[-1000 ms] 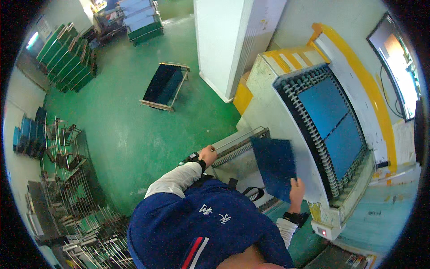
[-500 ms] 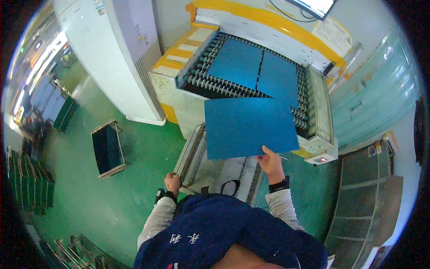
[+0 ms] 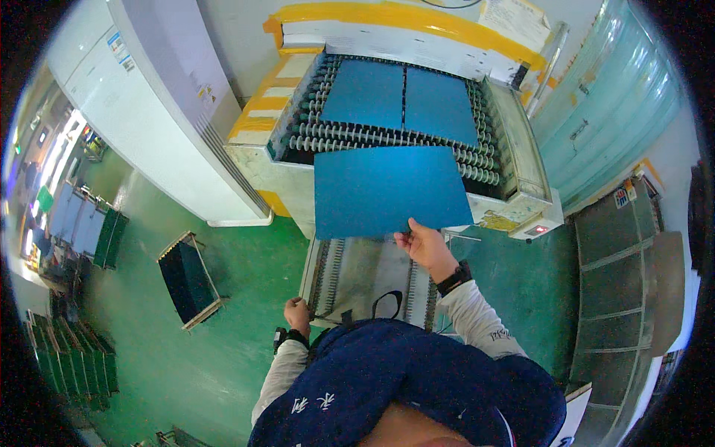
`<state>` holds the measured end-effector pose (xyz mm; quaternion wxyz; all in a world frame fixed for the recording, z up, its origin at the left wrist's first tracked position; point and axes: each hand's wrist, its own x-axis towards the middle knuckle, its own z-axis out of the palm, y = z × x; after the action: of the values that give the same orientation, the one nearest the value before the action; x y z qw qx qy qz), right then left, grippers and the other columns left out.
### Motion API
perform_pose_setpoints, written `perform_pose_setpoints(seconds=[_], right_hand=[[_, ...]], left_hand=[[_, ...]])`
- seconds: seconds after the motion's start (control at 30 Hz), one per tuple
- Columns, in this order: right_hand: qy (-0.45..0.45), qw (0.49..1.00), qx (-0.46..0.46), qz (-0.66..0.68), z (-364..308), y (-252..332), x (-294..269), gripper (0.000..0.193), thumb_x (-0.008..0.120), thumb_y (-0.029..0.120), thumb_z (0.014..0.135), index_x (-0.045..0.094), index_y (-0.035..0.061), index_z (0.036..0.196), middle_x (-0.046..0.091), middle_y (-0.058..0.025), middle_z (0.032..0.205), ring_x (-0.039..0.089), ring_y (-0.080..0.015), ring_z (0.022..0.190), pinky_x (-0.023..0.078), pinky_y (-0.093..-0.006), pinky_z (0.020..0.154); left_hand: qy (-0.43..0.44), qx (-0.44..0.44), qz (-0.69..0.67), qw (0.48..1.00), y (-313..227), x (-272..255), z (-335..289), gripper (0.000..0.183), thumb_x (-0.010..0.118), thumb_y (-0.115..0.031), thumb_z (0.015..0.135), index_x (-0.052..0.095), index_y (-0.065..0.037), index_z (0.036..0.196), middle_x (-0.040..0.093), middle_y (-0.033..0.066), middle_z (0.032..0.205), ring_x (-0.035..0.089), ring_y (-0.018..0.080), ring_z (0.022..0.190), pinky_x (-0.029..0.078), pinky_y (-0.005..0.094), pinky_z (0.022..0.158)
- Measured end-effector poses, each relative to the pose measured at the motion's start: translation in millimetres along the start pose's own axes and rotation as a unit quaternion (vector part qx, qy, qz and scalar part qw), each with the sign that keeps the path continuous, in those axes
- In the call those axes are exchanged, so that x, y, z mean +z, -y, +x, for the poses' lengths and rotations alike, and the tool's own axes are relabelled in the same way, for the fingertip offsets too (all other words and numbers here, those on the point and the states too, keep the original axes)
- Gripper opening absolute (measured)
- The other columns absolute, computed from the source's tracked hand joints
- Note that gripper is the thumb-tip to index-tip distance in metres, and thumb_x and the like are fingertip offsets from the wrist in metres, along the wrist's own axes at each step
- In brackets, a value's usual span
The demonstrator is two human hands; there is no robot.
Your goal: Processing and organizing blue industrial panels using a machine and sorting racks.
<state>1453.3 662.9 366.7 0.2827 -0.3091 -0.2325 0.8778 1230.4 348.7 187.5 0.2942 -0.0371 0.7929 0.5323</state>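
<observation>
My right hand point(image 3: 421, 242) pinches the near edge of a flat blue panel point(image 3: 387, 190), thumb on top. The panel is held out over the near end of a roller conveyor point(image 3: 395, 136), hiding part of its rollers. Two more blue panels, a left one point(image 3: 363, 93) and a right one point(image 3: 439, 104), lie side by side on the rollers farther in. Low in front of me is a slotted rack point(image 3: 365, 276) with toothed rails along both sides. My left hand point(image 3: 297, 316) is closed at the rack's near left edge.
A tall white cabinet point(image 3: 141, 112) stands left of the conveyor. On the green floor is a small frame rack point(image 3: 186, 279) with a dark panel. More racks point(image 3: 71, 357) are at the far left. Grey shelving point(image 3: 611, 290) stands at right, below plastic sheeting point(image 3: 611, 112).
The view has shifted. The held panel has drawn back from the right-hand panel on the conveyor, uncovering more near rollers. My left hand remains at the rack's edge.
</observation>
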Motion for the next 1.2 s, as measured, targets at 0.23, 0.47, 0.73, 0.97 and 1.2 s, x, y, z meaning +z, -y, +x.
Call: perform_pose_setpoints(seconds=[0.23,0.47,0.73,0.97,1.2], right_hand=[[-0.021,0.997,-0.032,0.065,38.8,22.1,-1.9,0.021,0.060,0.018,0.094,0.050,0.0011,0.102,0.058,-0.0151,0.099,0.059,-0.0317,0.092,0.053,-0.0432,0.079],[-0.045,0.994,-0.034,0.089,64.1,39.2,1.4,0.024,0.064,0.014,0.091,0.047,0.0000,0.100,0.054,-0.0194,0.102,0.058,-0.0343,0.092,0.053,-0.0467,0.083],[-0.033,0.999,-0.014,0.027,82.0,49.0,0.7,0.026,0.059,0.023,0.094,0.051,0.0011,0.104,0.061,-0.0178,0.100,0.061,-0.0290,0.089,0.052,-0.0441,0.079],[-0.052,0.998,-0.008,0.028,78.5,45.5,8.6,0.027,0.060,0.027,0.093,0.054,0.0032,0.104,0.063,-0.0143,0.098,0.062,-0.0249,0.085,0.052,-0.0396,0.074],[-0.021,1.000,0.018,0.008,82.3,46.9,-10.9,0.031,0.062,0.032,0.092,0.059,0.0031,0.102,0.066,-0.0105,0.095,0.063,-0.0203,0.083,0.052,-0.0347,0.072]], left_hand=[[0.017,-0.001,-0.022,1.000,22.1,2.3,17.6,0.021,0.063,-0.008,0.080,0.064,0.001,0.099,0.062,0.0068,0.078,0.059,0.0144,0.062,0.047,0.0272,0.052],[0.020,0.002,-0.047,0.999,13.5,4.6,10.3,0.026,0.062,-0.008,0.080,0.061,0.002,0.105,0.060,0.0078,0.078,0.058,0.0150,0.061,0.047,0.0287,0.051],[-0.004,0.062,0.043,0.997,-1.7,17.2,-14.0,0.028,0.064,-0.007,0.080,0.052,0.002,0.103,0.059,0.0096,0.083,0.058,0.0159,0.061,0.049,0.0306,0.053],[0.286,0.051,0.168,0.942,60.4,50.2,-28.7,0.030,0.073,-0.024,0.080,0.062,0.000,0.095,0.064,0.0116,0.080,0.062,0.0155,0.070,0.050,0.0316,0.057],[0.533,0.104,0.382,0.748,73.2,95.2,-84.4,0.051,0.066,-0.052,0.081,0.066,-0.001,0.078,0.061,0.0089,0.061,0.060,0.0225,0.058,0.047,0.0358,0.061]])
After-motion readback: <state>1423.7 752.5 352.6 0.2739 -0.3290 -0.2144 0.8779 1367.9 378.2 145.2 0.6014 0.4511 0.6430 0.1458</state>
